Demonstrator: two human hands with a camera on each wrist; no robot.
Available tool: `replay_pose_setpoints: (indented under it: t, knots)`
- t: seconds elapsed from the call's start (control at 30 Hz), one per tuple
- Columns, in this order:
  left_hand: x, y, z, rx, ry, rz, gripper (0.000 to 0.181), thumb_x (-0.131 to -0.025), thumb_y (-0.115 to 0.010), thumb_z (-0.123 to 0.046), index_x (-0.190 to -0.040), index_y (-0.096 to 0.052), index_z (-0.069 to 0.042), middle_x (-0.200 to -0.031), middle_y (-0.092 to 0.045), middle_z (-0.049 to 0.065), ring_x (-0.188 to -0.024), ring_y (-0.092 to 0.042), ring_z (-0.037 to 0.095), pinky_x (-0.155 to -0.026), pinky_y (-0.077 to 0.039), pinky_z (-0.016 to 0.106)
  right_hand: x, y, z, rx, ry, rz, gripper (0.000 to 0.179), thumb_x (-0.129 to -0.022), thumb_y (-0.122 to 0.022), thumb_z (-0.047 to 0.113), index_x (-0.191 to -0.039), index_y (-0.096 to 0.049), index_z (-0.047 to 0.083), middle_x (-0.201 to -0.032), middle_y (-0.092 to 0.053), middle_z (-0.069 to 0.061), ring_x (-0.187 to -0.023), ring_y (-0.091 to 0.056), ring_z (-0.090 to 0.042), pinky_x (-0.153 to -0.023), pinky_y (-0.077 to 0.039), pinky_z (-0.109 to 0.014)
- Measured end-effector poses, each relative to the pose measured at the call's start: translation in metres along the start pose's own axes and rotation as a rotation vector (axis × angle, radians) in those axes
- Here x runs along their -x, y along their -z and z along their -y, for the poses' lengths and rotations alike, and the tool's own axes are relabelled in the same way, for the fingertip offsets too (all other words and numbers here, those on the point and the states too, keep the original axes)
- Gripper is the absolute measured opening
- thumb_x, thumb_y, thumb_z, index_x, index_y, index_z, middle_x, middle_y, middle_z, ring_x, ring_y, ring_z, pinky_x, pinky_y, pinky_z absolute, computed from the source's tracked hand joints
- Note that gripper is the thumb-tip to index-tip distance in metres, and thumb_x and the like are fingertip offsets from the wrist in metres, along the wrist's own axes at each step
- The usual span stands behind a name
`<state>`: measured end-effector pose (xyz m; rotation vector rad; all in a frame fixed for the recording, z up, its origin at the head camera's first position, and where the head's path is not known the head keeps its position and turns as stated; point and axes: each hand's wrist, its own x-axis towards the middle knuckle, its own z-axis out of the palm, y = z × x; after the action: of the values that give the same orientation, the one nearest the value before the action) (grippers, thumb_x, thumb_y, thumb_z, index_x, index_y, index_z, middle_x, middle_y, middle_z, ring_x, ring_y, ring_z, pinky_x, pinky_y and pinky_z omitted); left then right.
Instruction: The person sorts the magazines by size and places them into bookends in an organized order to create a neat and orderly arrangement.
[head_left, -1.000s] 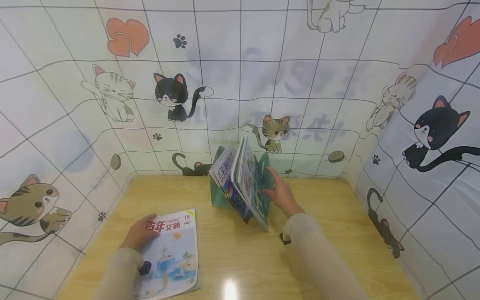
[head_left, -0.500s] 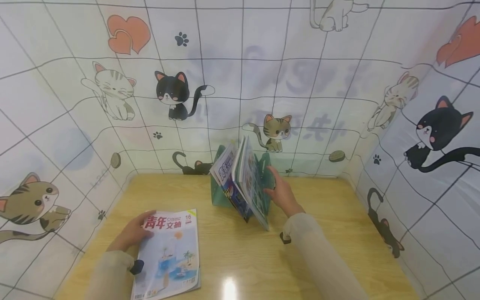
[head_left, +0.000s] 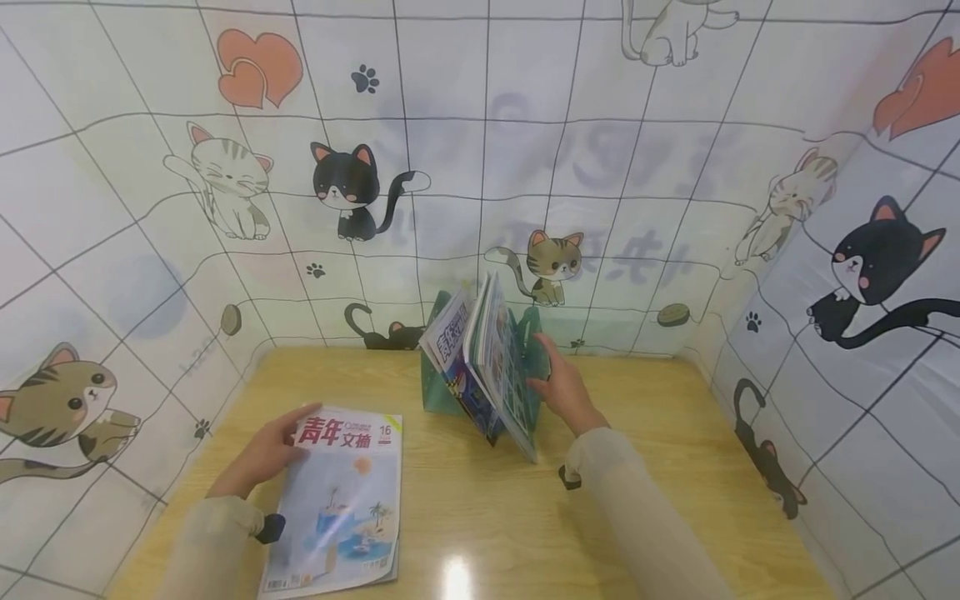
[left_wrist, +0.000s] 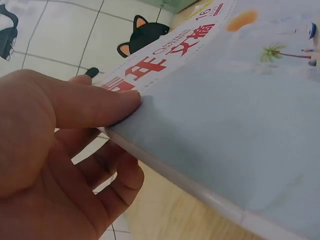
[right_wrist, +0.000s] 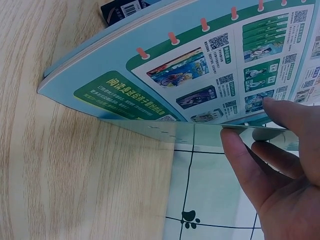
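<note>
My left hand [head_left: 258, 454] grips the upper left edge of a magazine [head_left: 341, 492] with red title characters and a pale blue beach cover. In the left wrist view the thumb [left_wrist: 95, 107] presses on the cover while the fingers curl underneath, and that edge is raised off the table. The rim of another magazine [head_left: 392, 575] shows below it. My right hand [head_left: 566, 392] pinches the right panel of a translucent green bookend [right_wrist: 145, 129], thumb inside and fingers outside. Several magazines [head_left: 501, 358] lean in the bookend, with a blue-purple one [head_left: 472, 400] on their left.
The light wood table [head_left: 465, 500] has a cat-patterned cloth [head_left: 480, 167] hung closely behind and at both sides. The bookend stands near the back cloth, to the right of the beach-cover magazine.
My left hand has slid from the cover to the left edge and taken hold there. The magazine's top edge has risen and shifted slightly away. My right hand has stayed put on the bookend.
</note>
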<state>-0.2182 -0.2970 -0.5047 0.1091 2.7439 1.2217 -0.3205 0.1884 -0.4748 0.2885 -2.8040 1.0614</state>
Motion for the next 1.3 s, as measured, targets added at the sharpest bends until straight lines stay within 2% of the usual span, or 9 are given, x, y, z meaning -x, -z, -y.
replay_pose_setpoints:
  t: [0.07,0.3,0.4,0.5,0.6,0.73,0.87,1.1,1.3]
  knots:
    - [-0.001,0.000,-0.002,-0.007,-0.010,-0.004,0.069,-0.087,-0.061,0.005,-0.149,-0.041,-0.018,-0.131,-0.053,0.021,-0.100,-0.060,0.029,-0.081,-0.054,0.043,0.001,0.000,0.000,0.001,-0.002,0.001,0.089,-0.084,-0.077,0.010,-0.153,-0.025,0.027,-0.148,-0.041,-0.017,-0.076,-0.067,-0.030,-0.072,-0.055,-0.047]
    - [-0.003,0.002,-0.020,-0.064,-0.083,-0.065,0.069,-0.085,-0.065,0.005,-0.146,-0.046,-0.020,-0.118,-0.060,0.014,-0.090,-0.057,0.027,-0.071,-0.051,0.036,0.001,0.000,0.001,0.003,-0.008,0.010,0.089,-0.084,-0.077,0.010,-0.153,-0.023,0.027,-0.150,-0.039,-0.016,-0.067,-0.064,-0.022,-0.068,-0.055,-0.042]
    - [-0.003,0.004,-0.031,-0.091,-0.103,-0.080,0.068,-0.086,-0.066,0.003,-0.146,-0.046,-0.021,-0.116,-0.060,0.013,-0.090,-0.055,0.027,-0.071,-0.048,0.035,0.001,0.001,0.002,-0.001,-0.009,0.008,0.089,-0.084,-0.077,0.011,-0.153,-0.024,0.027,-0.150,-0.039,-0.016,-0.074,-0.067,-0.027,-0.068,-0.056,-0.043]
    - [-0.002,0.005,-0.041,-0.097,-0.092,-0.091,0.067,-0.086,-0.066,0.002,-0.146,-0.047,-0.024,-0.115,-0.060,0.012,-0.091,-0.054,0.028,-0.071,-0.048,0.034,0.001,0.001,0.002,-0.007,-0.002,0.000,0.088,-0.084,-0.077,0.010,-0.153,-0.025,0.027,-0.151,-0.038,-0.016,-0.091,-0.066,-0.035,-0.076,-0.055,-0.048]
    - [-0.001,0.006,-0.048,-0.110,-0.089,-0.091,0.068,-0.086,-0.066,0.002,-0.145,-0.048,-0.026,-0.112,-0.060,0.010,-0.091,-0.053,0.028,-0.070,-0.047,0.034,0.001,0.001,0.002,-0.022,0.001,0.001,0.088,-0.083,-0.077,0.009,-0.153,-0.025,0.026,-0.151,-0.038,-0.017,-0.099,-0.064,-0.039,-0.079,-0.054,-0.051]
    - [0.000,0.007,-0.056,-0.120,-0.104,-0.088,0.070,-0.086,-0.066,0.003,-0.145,-0.048,-0.030,-0.107,-0.060,0.006,-0.091,-0.053,0.026,-0.071,-0.046,0.034,0.001,0.001,0.001,-0.025,0.001,0.004,0.089,-0.083,-0.077,0.008,-0.153,-0.025,0.026,-0.150,-0.038,-0.018,-0.097,-0.065,-0.039,-0.080,-0.053,-0.051]
    - [0.003,0.009,-0.065,-0.109,-0.137,-0.090,0.070,-0.085,-0.067,0.002,-0.144,-0.049,-0.033,-0.105,-0.061,0.004,-0.091,-0.053,0.026,-0.073,-0.045,0.036,0.001,0.001,-0.001,-0.016,0.006,0.001,0.089,-0.083,-0.077,0.009,-0.153,-0.024,0.026,-0.151,-0.038,-0.017,-0.105,-0.061,-0.041,-0.087,-0.050,-0.054]
    - [0.008,0.009,-0.078,-0.105,-0.182,-0.111,0.071,-0.085,-0.068,0.003,-0.143,-0.050,-0.032,-0.109,-0.063,0.004,-0.094,-0.055,0.025,-0.077,-0.047,0.039,0.001,0.001,0.000,-0.017,0.005,0.006,0.089,-0.084,-0.077,0.009,-0.153,-0.024,0.026,-0.152,-0.037,-0.016,-0.116,-0.055,-0.043,-0.092,-0.047,-0.056]
    - [0.011,0.008,-0.083,-0.051,-0.203,-0.117,0.070,-0.086,-0.066,0.004,-0.144,-0.049,-0.030,-0.114,-0.063,0.008,-0.096,-0.057,0.027,-0.073,-0.050,0.037,0.001,0.000,0.000,-0.026,0.001,0.005,0.088,-0.084,-0.076,0.009,-0.153,-0.024,0.027,-0.153,-0.035,-0.013,-0.119,-0.053,-0.042,-0.090,-0.048,-0.054]
